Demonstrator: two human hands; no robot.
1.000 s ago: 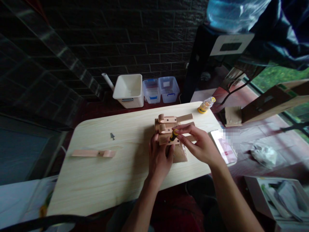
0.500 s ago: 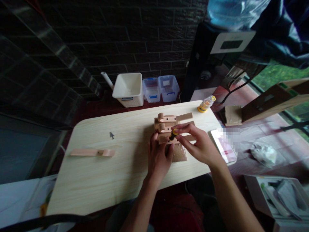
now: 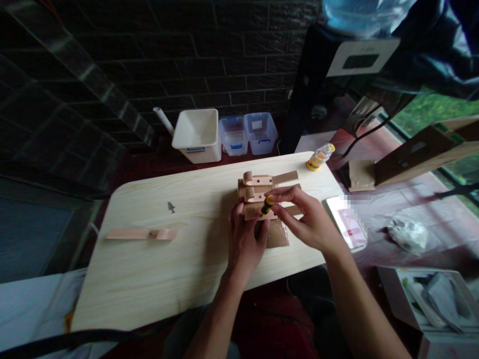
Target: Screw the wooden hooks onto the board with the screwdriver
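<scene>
My right hand [image 3: 309, 219] pinches a stubby screwdriver [image 3: 268, 203] with a black and yellow handle between thumb and fingers. The tool stands over the nearest wooden strip [image 3: 250, 213]; its tip is hidden. My left hand [image 3: 247, 242] is curled round the left end of that strip, thumb on the near side. Two more strips with curled ends, the farthest wooden strip [image 3: 262, 180] and the middle wooden strip [image 3: 252, 194], lie side by side on a cardboard block [image 3: 277, 237]. Dark holes or screw heads show in them.
On the table [image 3: 149, 279] lie a loose wooden strip [image 3: 127, 233] and a small pile of dark screws [image 3: 171, 206]. A clear bottle with yellow ends [image 3: 320, 157] stands at the far right corner, a phone [image 3: 344, 222] at the right edge. Bins [image 3: 196, 134] stand behind.
The view has shifted slightly. Both hands keep their places on the strip and the screwdriver, whose handle looks slightly turned or tilted.
</scene>
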